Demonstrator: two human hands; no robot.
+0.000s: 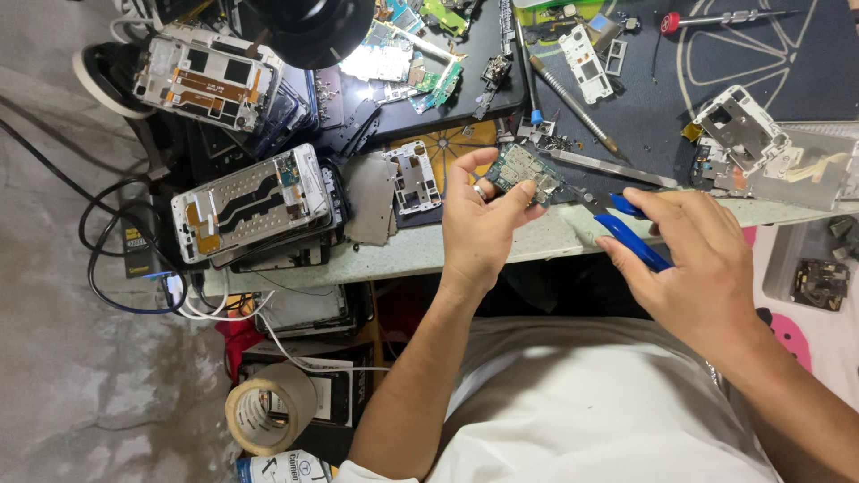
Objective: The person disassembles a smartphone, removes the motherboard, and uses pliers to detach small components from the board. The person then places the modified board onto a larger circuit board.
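My left hand (479,224) holds a small green circuit board (525,173) pinched between thumb and fingers, above the front edge of the workbench; a ring is on one finger. My right hand (693,259) grips blue-handled pliers (631,234), whose metal tip points left toward the circuit board's right edge. Both hands hover just in front of the bench, over my lap and white shirt.
Stacks of opened phone frames (250,201) lie at left, another frame (743,130) at right. Loose boards, metal shields, a screwdriver (573,103) and tweezers (608,165) litter the dark mat. A black lamp head (313,27) hangs above. A tape roll (268,411) and cables sit below left.
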